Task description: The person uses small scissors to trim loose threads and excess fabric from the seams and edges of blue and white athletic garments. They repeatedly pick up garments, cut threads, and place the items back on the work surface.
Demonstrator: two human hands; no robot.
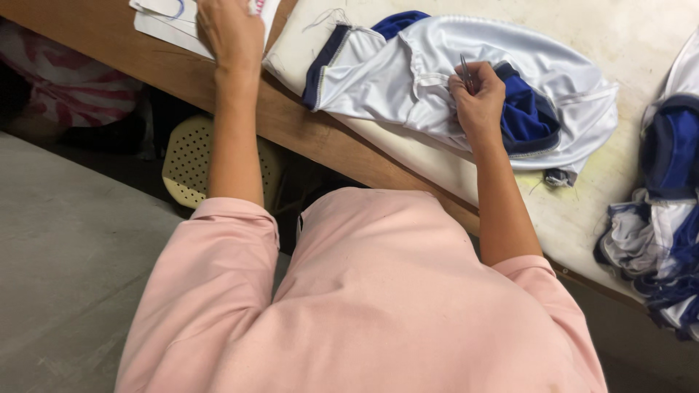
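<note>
Right hand (477, 98): gripping metal snips (466, 73) over white-blue garment (437, 65). Left hand (231, 33), at ten o'clock: pressing flat on papers (164, 22), holding nothing.

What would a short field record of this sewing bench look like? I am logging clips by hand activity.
left hand: rests on white paper sheets at the bench edge
right hand: grips small metal snips, pressed on the white and blue jersey garment
surface: white-topped wooden table
beside: pile of white and blue garments, at the right
</note>
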